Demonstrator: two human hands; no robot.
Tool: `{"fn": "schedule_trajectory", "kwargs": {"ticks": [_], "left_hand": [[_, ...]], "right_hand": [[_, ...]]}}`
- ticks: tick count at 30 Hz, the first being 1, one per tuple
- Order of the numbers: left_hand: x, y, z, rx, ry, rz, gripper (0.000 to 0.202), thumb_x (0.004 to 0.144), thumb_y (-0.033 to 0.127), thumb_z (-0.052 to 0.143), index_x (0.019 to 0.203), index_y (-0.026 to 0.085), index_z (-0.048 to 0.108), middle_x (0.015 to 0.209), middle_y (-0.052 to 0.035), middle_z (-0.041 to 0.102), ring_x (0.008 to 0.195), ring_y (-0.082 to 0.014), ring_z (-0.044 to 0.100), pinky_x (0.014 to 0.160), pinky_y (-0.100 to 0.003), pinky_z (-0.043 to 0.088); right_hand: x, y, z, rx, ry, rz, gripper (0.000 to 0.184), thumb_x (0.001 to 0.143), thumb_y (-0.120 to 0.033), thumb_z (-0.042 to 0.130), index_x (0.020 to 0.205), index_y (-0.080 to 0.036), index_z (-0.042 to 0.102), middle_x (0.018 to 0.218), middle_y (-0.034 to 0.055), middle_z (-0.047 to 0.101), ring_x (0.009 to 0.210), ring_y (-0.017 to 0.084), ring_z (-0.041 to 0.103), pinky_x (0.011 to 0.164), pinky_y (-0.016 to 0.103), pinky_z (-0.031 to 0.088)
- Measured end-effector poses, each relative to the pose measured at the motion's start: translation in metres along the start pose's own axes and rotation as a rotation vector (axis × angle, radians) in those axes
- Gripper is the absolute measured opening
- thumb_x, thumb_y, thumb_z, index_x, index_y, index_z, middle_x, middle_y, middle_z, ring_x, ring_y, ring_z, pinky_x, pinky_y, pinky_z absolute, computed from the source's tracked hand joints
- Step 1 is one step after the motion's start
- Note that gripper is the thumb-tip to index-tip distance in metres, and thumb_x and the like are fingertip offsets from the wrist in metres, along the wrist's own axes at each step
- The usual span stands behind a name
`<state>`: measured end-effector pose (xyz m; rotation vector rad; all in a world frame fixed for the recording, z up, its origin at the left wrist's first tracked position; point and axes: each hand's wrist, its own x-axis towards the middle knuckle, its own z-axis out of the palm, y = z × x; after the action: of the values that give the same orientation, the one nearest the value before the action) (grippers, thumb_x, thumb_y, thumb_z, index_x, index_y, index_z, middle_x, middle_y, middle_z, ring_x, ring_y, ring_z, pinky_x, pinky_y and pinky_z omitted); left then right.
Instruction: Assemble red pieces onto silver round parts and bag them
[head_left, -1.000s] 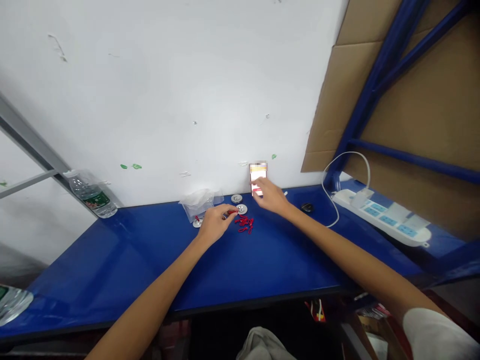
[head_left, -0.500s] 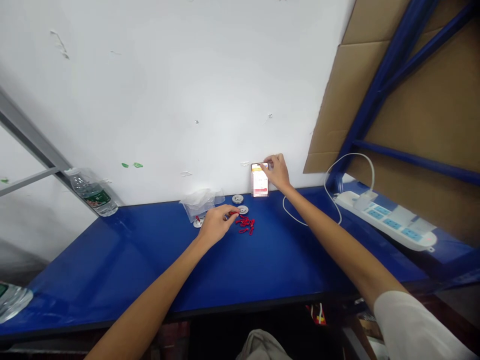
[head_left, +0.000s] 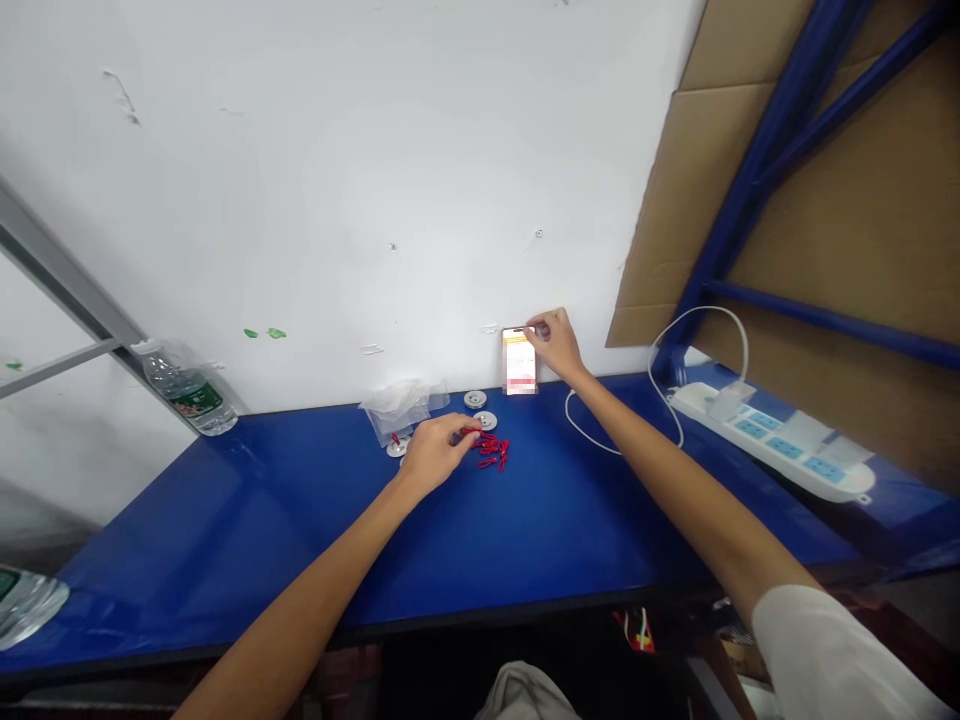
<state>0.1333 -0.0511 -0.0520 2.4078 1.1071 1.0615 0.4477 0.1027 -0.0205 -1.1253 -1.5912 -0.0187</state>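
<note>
A lit phone (head_left: 520,362) leans upright against the white wall on the blue tabletop. My right hand (head_left: 556,343) has its thumb and fingers closed at the phone's upper right corner. Lower and to the left, my left hand (head_left: 436,448) is pinched on a red cord loop, only partly visible at the fingertips. Just right of those fingertips lies a small pile of red cord loops (head_left: 493,452). Two round metal discs (head_left: 475,399) sit behind the pile. Another disc (head_left: 397,447), with a bit of red on it, is partly covered by my left hand.
A crumpled clear plastic bag (head_left: 401,403) rests against the wall. At the left stands a water bottle (head_left: 191,390), with part of another bottle (head_left: 28,605) nearer. A white power strip (head_left: 772,440) and its cable (head_left: 592,436) occupy the right side, beside a blue metal frame (head_left: 739,210).
My right thumb has shifted slightly right, from over the phone's screen to its upper right corner. My left hand stays by the red cord pile, moving only slightly.
</note>
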Motion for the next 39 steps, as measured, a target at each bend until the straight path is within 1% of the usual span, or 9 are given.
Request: {"fn": "schedule_trajectory", "kwargs": {"ticks": [3,7,13,20,27,30,34,37,39], "left_hand": [[0.0,0.0,0.0,0.01,-0.003,-0.004,0.016,0.101,0.023,0.069,0.109,0.028,0.083,0.111,-0.0004,0.084,0.089,-0.0197,0.077,0.081,-0.032,0.061],[0.001,0.001,-0.001,0.013,0.0,-0.006,0.016,0.102,0.026,0.069,0.109,0.028,0.083,0.112,-0.0008,0.084,0.091,-0.0209,0.078,0.082,-0.033,0.061],[0.0,0.002,0.0,0.02,-0.009,-0.009,0.015,0.101,0.025,0.07,0.109,0.028,0.083,0.109,0.0004,0.084,0.086,-0.0191,0.077,0.08,-0.032,0.059],[0.0,0.002,0.0,0.013,-0.013,-0.012,0.016,0.101,0.029,0.069,0.109,0.028,0.083,0.109,-0.0012,0.084,0.085,-0.0201,0.076,0.078,-0.032,0.06],[0.001,0.003,0.0,0.024,-0.016,-0.01,0.015,0.1,0.027,0.07,0.108,0.028,0.083,0.107,-0.0003,0.084,0.076,-0.0177,0.072,0.075,-0.031,0.059],[0.001,0.003,0.0,0.018,-0.013,-0.007,0.015,0.1,0.026,0.07,0.108,0.028,0.083,0.106,0.0001,0.084,0.077,-0.0175,0.072,0.075,-0.031,0.058],[0.0,0.002,0.002,0.031,-0.026,-0.008,0.015,0.101,0.026,0.07,0.109,0.029,0.083,0.108,0.0007,0.084,0.078,-0.0173,0.073,0.075,-0.031,0.057],[0.0,0.002,0.003,0.029,-0.027,-0.005,0.015,0.101,0.027,0.07,0.109,0.029,0.083,0.109,0.0004,0.084,0.077,-0.017,0.072,0.074,-0.03,0.057],[0.0,0.001,0.002,0.015,-0.014,-0.006,0.014,0.101,0.028,0.07,0.108,0.028,0.083,0.108,-0.0001,0.084,0.078,-0.0173,0.073,0.074,-0.03,0.058]], "right_hand": [[0.001,-0.002,0.001,-0.023,0.013,0.01,0.012,0.095,-0.03,0.069,0.102,-0.021,0.072,0.11,0.008,0.057,0.092,0.021,0.061,0.091,0.039,0.058],[0.0,0.0,-0.002,0.004,-0.022,0.007,0.017,0.094,-0.033,0.07,0.106,-0.021,0.073,0.112,0.0085,0.056,0.092,0.022,0.061,0.088,0.039,0.059],[-0.002,0.01,-0.006,0.024,-0.072,-0.035,0.029,0.088,-0.024,0.067,0.116,-0.02,0.073,0.114,0.0084,0.053,0.093,0.021,0.06,0.084,0.038,0.058],[-0.003,0.008,-0.003,-0.004,-0.061,-0.042,0.03,0.088,-0.032,0.075,0.115,-0.02,0.071,0.118,0.0094,0.053,0.095,0.023,0.058,0.088,0.04,0.058],[-0.002,0.01,-0.001,-0.015,-0.061,-0.028,0.033,0.087,-0.034,0.078,0.115,-0.021,0.07,0.118,0.0098,0.052,0.098,0.024,0.059,0.09,0.042,0.058],[-0.003,0.013,-0.006,0.0,-0.103,-0.05,0.036,0.086,-0.032,0.077,0.119,-0.021,0.069,0.119,0.0099,0.05,0.099,0.024,0.059,0.089,0.041,0.059],[-0.005,0.016,-0.013,-0.026,-0.18,-0.097,0.05,0.081,-0.026,0.08,0.129,-0.022,0.066,0.124,0.0114,0.048,0.109,0.028,0.059,0.095,0.046,0.059],[-0.005,0.017,-0.014,-0.066,-0.203,-0.108,0.053,0.081,-0.029,0.082,0.13,-0.023,0.063,0.127,0.0121,0.048,0.118,0.031,0.058,0.103,0.05,0.057],[-0.004,0.015,-0.014,-0.054,-0.211,-0.099,0.053,0.083,-0.033,0.082,0.131,-0.023,0.061,0.127,0.0121,0.048,0.117,0.031,0.059,0.104,0.05,0.057]]}}
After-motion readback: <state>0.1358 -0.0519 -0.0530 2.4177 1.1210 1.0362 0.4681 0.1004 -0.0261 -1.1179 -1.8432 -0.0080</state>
